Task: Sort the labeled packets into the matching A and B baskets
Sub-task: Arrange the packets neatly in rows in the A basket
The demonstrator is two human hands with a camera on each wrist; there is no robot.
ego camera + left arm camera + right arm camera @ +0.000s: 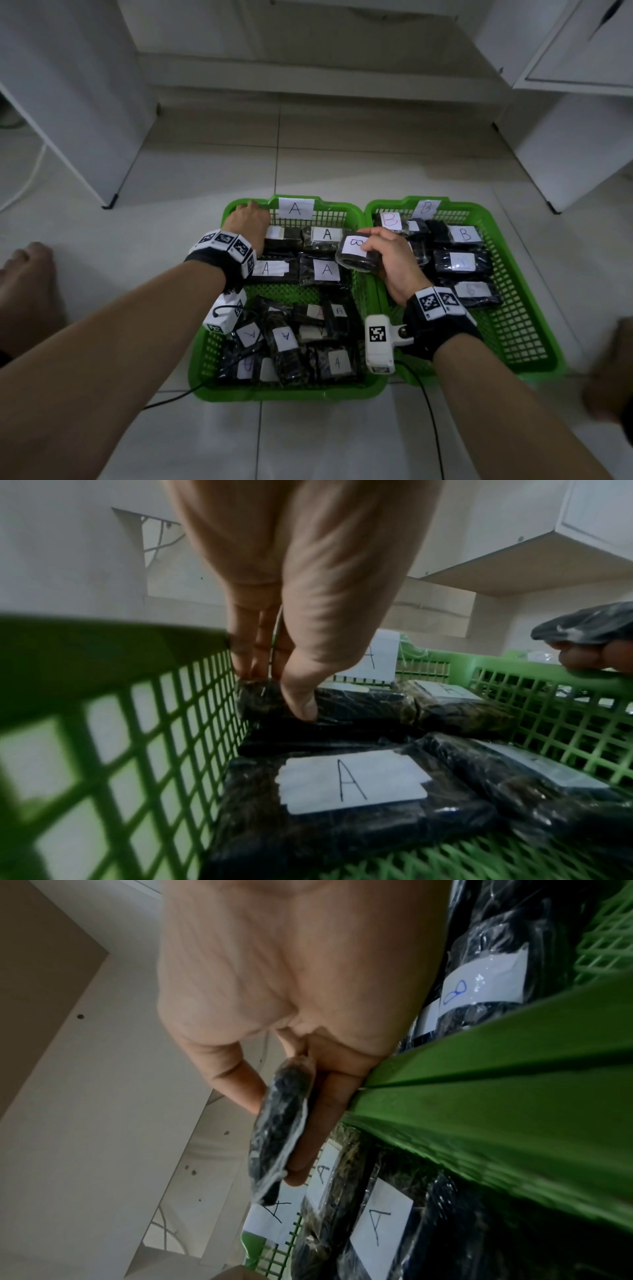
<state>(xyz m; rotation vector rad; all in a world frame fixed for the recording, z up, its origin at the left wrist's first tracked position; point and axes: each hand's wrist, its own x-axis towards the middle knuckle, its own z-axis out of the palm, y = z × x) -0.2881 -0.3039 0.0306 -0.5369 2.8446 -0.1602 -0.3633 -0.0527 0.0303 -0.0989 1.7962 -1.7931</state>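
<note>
Because these packets are soft, film-wrapped bundles, you should treat each one as light, limp and a little slick under the fingers. Nearest you, the front of the A basket holds a loose heap of A-labelled packets, overlapping and tilted, so any one you lift there may drag its neighbour; take it across the short width, thumb on the paper label where the grip is drier, not by a corner of the wrap.

Further out, your right hand holds the B-labelled packet above the rims where the two baskets meet. Thumb on one face, fingers pressed flat along the other, you pinch it at one end while the rest hangs free; the wrist view shows it edge-on and slightly bowed, so it likely flexes. Support it closer to the middle if it starts to sag or slide.

Beyond that, the B basket on the right holds its B packets lying flat, with bare mesh at its near end.

Farthest, your left hand reaches into the far-left corner of the A basket, fingers together against the wall and thumb tip pressing the end of a dark packet there, pinching it.
</note>
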